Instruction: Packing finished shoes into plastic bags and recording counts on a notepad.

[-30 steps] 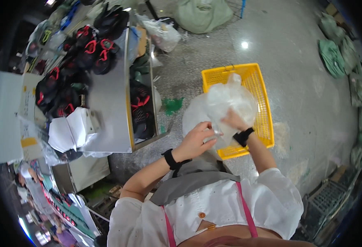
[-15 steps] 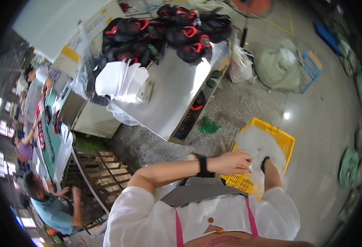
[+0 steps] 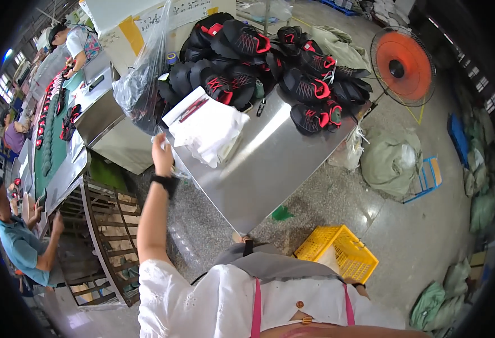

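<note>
My left hand (image 3: 162, 155) reaches to the left edge of the metal table, its fingers bent together on a clear plastic bag (image 3: 183, 172) that hangs along that edge. Just beside the hand, a stack of white sheets (image 3: 208, 132) lies on the table, with a red pen-like thing on top. Of my right arm only a bit of forearm (image 3: 361, 290) and a dark wristband show, by the yellow crate (image 3: 365, 256); the hand itself is hidden. Inside the crate is some whitish plastic (image 3: 330, 260).
Black and red shoes (image 3: 247, 42) are heaped on the far part of the metal table (image 3: 247, 186). An orange fan (image 3: 403, 67) stands behind right, near a pale sack (image 3: 391, 160) and a blue trolley (image 3: 424, 179). At left are a slatted rack (image 3: 104, 225) and a person in blue (image 3: 28, 242).
My left hand has left the translucent plastic over the crate and swung up and left to the table edge. The view has turned, and my right hand has dropped from sight.
</note>
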The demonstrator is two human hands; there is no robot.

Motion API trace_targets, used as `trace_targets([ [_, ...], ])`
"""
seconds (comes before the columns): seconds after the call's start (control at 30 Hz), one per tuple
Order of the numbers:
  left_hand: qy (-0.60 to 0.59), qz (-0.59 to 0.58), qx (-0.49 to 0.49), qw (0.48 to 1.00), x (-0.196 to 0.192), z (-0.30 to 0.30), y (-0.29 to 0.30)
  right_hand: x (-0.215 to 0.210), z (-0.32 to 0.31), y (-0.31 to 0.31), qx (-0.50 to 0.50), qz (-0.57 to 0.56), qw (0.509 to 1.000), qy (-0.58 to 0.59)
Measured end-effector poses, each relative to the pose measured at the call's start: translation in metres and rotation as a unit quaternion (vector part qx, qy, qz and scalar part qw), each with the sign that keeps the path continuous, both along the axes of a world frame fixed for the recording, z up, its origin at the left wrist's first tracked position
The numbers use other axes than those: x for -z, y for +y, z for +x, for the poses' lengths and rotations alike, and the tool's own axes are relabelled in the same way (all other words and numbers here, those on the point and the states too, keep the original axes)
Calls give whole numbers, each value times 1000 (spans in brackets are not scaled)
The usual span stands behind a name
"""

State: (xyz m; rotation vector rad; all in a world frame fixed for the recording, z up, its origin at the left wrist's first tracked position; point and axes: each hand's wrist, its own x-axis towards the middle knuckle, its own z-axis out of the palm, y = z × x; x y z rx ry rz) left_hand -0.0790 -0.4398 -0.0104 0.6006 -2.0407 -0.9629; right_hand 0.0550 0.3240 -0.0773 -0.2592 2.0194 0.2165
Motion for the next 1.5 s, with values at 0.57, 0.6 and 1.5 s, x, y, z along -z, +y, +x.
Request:
trace_targets([
  [0.57, -387, -287, 85, 872, -17, -96, 99, -109, -440, -623, -337, -648, 619, 288],
  [0.6, -398, -281, 74, 870, -15, -98, 98, -101, -446, -649, -383, -608, 627, 301],
  [1.5, -473, -147, 94, 864, -32, -124, 85, -78, -449, -694, -559, -581, 520, 283],
])
